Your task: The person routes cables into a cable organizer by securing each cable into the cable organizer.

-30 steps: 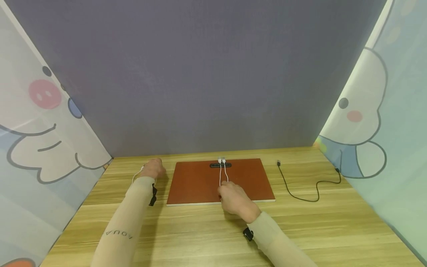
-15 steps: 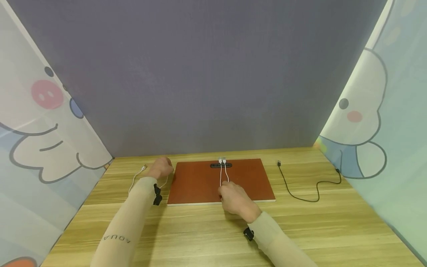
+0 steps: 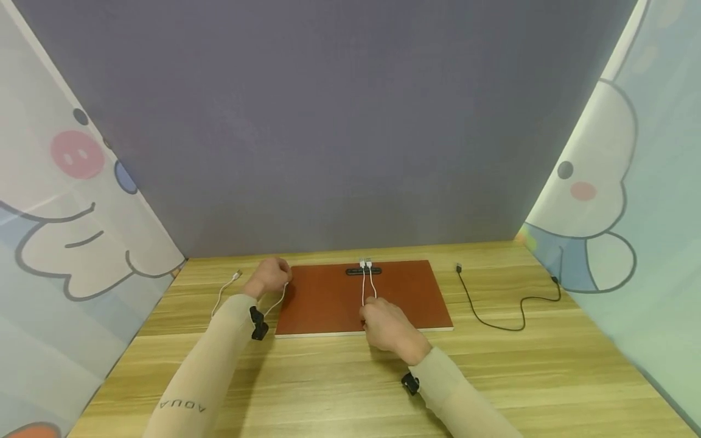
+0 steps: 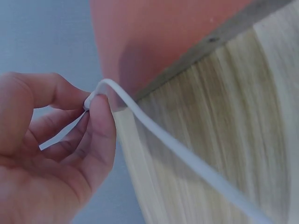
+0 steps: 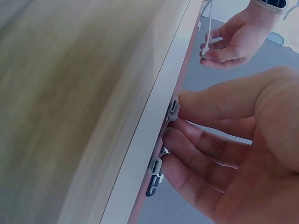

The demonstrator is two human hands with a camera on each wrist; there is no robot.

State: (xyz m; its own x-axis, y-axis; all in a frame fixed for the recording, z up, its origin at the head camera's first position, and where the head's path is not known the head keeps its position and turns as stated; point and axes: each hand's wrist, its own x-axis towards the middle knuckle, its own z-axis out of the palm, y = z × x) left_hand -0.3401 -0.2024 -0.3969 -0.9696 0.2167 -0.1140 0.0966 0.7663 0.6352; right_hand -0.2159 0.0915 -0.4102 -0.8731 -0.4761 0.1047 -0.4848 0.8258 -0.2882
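In the head view my left hand (image 3: 271,277) is at the left edge of a reddish-brown board (image 3: 323,304). It pinches a thin white USB cable (image 4: 173,144) between thumb and fingertips, as the left wrist view shows. A white USB plug (image 3: 237,275) lies on the table left of that hand; the forearm hides whether it belongs to the same cable. My right hand (image 3: 389,328) holds the lower ends of two white charging cables (image 3: 363,289) near the board's front edge. Their small connectors (image 5: 173,108) show at its fingertips. Their USB plugs sit at a black cable holder (image 3: 353,272).
A black USB cable (image 3: 520,322) lies in a curve on the wooden table (image 3: 339,389) to the right of the board. A grey panel (image 3: 350,134) stands behind, and cartoon-printed curtains flank both sides.
My left hand has moved right with the white USB cable, from beside the white plug to the board's left edge. The right hand and its two cables stay almost still.
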